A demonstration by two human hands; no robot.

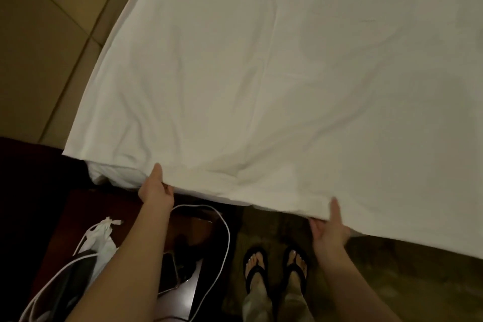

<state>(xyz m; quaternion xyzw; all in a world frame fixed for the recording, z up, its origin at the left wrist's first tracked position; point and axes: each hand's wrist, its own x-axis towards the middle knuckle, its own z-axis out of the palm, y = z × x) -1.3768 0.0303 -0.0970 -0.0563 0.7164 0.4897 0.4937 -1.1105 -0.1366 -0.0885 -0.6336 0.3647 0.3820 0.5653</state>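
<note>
Spreading in hand: left hand point(156, 189), 7 o'clock, and right hand point(329, 231), 5 o'clock, grip the sheet point(261, 73) edge. Next likely needs an even, taut pull.

A bedroom; a wide white bed sheet point(261, 73) lies spread flat at waist height; beside it a dark wooden bedside table point(198, 225) carries a white charging cable point(228, 238); patterned carpet point(392, 282) lies underfoot; beige tiles point(39, 34) beyond.

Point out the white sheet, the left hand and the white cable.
white sheet point(261, 73), head view, flat middle of the cloth.
left hand point(156, 189), head view, middle of the hand.
white cable point(229, 236), head view, right side of its loop.
</note>
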